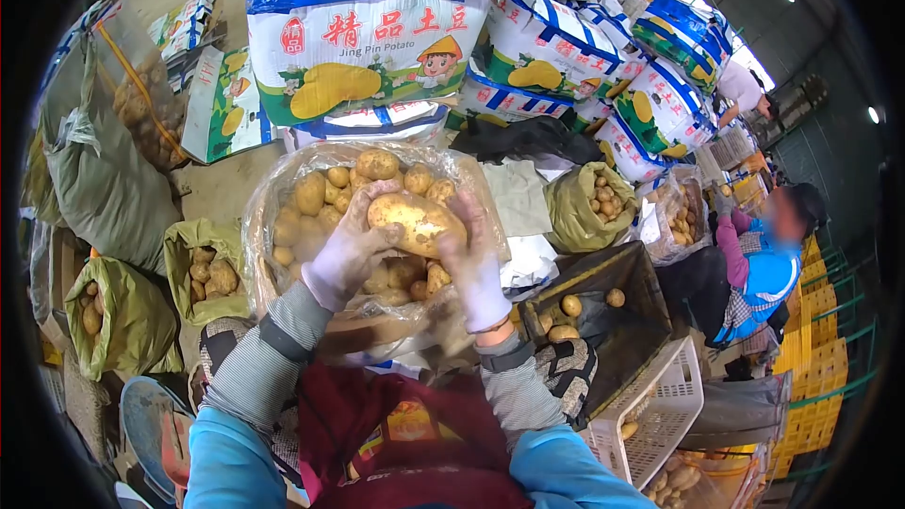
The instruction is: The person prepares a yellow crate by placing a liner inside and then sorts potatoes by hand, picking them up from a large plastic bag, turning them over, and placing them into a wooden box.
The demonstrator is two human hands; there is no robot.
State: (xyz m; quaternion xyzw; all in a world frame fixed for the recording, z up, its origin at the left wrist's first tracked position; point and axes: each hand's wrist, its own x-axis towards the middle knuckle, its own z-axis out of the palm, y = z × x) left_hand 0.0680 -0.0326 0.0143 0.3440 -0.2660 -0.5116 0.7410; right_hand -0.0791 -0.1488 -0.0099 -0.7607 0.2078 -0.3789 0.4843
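Note:
A large potato (417, 223) is held between my two gloved hands, above a plastic-lined box (269, 290). My left hand (347, 247) grips its left end, with the thumb beneath and fingers curled over the top. Around the right end closes my right hand (474, 254), slightly blurred. Below and behind them, many smaller potatoes (309, 193) fill the box. The hands and the large potato hide part of that pile.
Printed potato cartons (368, 42) are stacked ahead. Open green sacks of potatoes (123, 320) stand at left, another sack (575, 221) at right. A dark bin (617, 349) and white crate (660, 405) lie right of me. A co-worker (764, 264) sits further right.

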